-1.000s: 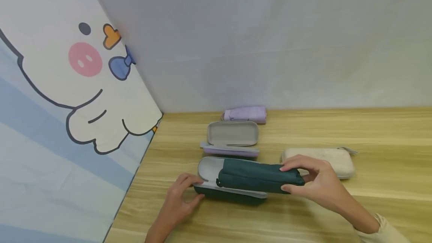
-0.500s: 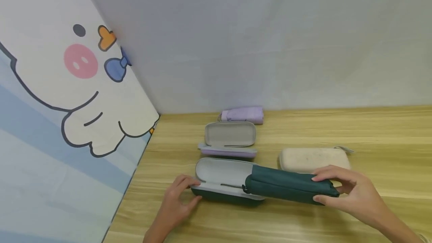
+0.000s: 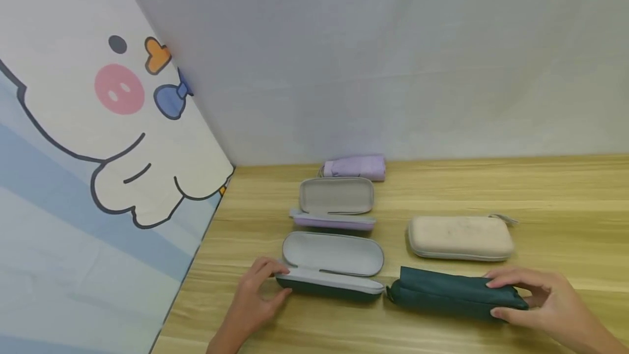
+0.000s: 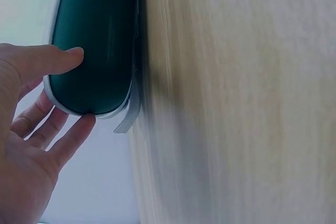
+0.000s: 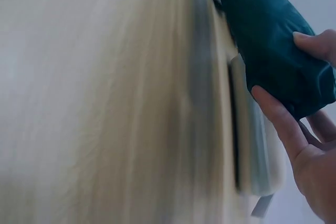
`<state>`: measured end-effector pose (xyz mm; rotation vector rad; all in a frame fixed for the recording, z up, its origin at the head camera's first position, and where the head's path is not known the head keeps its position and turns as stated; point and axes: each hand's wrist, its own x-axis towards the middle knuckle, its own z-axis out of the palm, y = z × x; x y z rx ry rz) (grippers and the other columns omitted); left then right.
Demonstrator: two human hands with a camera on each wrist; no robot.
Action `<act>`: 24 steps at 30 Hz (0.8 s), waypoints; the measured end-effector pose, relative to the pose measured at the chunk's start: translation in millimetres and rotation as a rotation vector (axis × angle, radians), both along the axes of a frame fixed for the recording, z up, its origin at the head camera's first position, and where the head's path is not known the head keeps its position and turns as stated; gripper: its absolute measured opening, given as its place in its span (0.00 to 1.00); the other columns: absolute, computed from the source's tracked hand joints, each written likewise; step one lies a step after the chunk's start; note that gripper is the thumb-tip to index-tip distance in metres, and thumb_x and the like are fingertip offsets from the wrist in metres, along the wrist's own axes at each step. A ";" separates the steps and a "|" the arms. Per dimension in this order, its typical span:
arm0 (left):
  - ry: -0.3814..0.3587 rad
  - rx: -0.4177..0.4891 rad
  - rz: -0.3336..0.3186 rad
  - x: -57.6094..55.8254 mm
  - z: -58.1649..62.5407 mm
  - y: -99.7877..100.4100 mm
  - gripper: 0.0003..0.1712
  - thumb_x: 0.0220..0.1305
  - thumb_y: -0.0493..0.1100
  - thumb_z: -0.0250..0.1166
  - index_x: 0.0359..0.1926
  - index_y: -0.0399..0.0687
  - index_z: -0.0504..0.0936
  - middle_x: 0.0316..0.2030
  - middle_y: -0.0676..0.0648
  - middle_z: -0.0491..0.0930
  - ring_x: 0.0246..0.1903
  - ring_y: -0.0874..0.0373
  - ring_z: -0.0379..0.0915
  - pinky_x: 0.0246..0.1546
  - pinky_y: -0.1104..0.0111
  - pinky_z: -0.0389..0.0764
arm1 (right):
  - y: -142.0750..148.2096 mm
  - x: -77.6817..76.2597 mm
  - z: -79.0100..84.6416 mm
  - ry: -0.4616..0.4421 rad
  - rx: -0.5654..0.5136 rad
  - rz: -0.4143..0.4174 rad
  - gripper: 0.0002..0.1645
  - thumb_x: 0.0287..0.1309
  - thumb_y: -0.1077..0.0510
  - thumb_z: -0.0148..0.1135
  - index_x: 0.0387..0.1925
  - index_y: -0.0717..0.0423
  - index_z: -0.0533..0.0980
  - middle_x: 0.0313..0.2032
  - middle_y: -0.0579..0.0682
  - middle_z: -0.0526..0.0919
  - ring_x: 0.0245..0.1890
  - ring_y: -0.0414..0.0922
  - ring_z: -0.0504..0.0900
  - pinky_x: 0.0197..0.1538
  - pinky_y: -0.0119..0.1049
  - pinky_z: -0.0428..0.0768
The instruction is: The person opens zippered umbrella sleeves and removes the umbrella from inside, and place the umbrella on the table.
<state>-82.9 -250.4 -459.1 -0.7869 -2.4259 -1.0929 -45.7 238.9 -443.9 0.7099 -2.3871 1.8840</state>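
An unzipped dark green hard case (image 3: 324, 288) with a pale grey lining lies spread on the table, with nothing inside it. My left hand (image 3: 255, 296) pinches its left end; in the left wrist view the thumb presses the green shell (image 4: 97, 40) and the fingers reach round the rim. To the right of the case, low over the wood, is a dark green folded umbrella (image 3: 449, 295). My right hand (image 3: 538, 296) grips its right end between thumb and fingers. In the right wrist view the umbrella's fabric (image 5: 268, 40) looks wrinkled at the gripped end.
Behind the green case lies an open purple case (image 3: 334, 223) with a grey lining. A lilac folded umbrella (image 3: 356, 167) rests at the wall. A closed cream zip case (image 3: 459, 236) sits behind the green umbrella. A cartoon-printed cloth (image 3: 147, 179) borders the table's left side.
My right hand has drawn the green umbrella rightward out of the open green case and lowered it beside the case. My left hand has kept its hold on the case's left end.
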 end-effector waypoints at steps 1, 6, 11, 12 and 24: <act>-0.006 -0.003 0.003 0.4 -0.1 0.0 0.24 0.38 0.29 0.76 0.39 0.47 0.80 0.40 0.51 0.76 0.39 0.59 0.74 0.42 0.73 0.75 | 2.8 0.1 -3.3 -0.009 -0.027 0.020 0.25 0.38 0.82 0.66 0.43 0.68 0.78 0.49 0.51 0.80 0.48 0.36 0.78 0.36 0.34 0.81; -0.029 -0.016 0.009 0.7 -1.4 -0.8 0.23 0.39 0.29 0.75 0.39 0.48 0.80 0.40 0.52 0.75 0.39 0.59 0.75 0.43 0.72 0.75 | 9.7 0.6 -14.1 0.022 0.019 0.037 0.26 0.38 0.81 0.67 0.44 0.67 0.78 0.50 0.48 0.80 0.50 0.35 0.77 0.38 0.32 0.81; -0.036 -0.027 0.017 -0.7 -1.2 -0.5 0.23 0.39 0.29 0.76 0.39 0.49 0.80 0.40 0.53 0.75 0.39 0.59 0.75 0.44 0.73 0.75 | 9.1 -1.7 -21.9 0.006 0.062 0.045 0.25 0.41 0.79 0.68 0.45 0.63 0.77 0.51 0.45 0.79 0.50 0.33 0.76 0.35 0.34 0.81; -0.044 -0.031 0.021 -0.7 -0.6 -0.3 0.23 0.39 0.30 0.76 0.39 0.50 0.80 0.40 0.53 0.75 0.39 0.60 0.74 0.44 0.73 0.75 | 9.0 -2.3 -22.8 -0.002 0.062 0.056 0.25 0.42 0.79 0.67 0.45 0.63 0.77 0.52 0.44 0.79 0.51 0.32 0.76 0.34 0.35 0.82; -0.056 -0.083 0.052 -3.0 6.5 4.9 0.23 0.40 0.36 0.78 0.39 0.54 0.80 0.41 0.56 0.75 0.44 0.60 0.72 0.47 0.70 0.72 | 6.6 -4.9 -18.8 0.015 0.223 0.079 0.29 0.45 0.68 0.72 0.52 0.55 0.74 0.56 0.35 0.74 0.53 0.24 0.69 0.30 0.34 0.81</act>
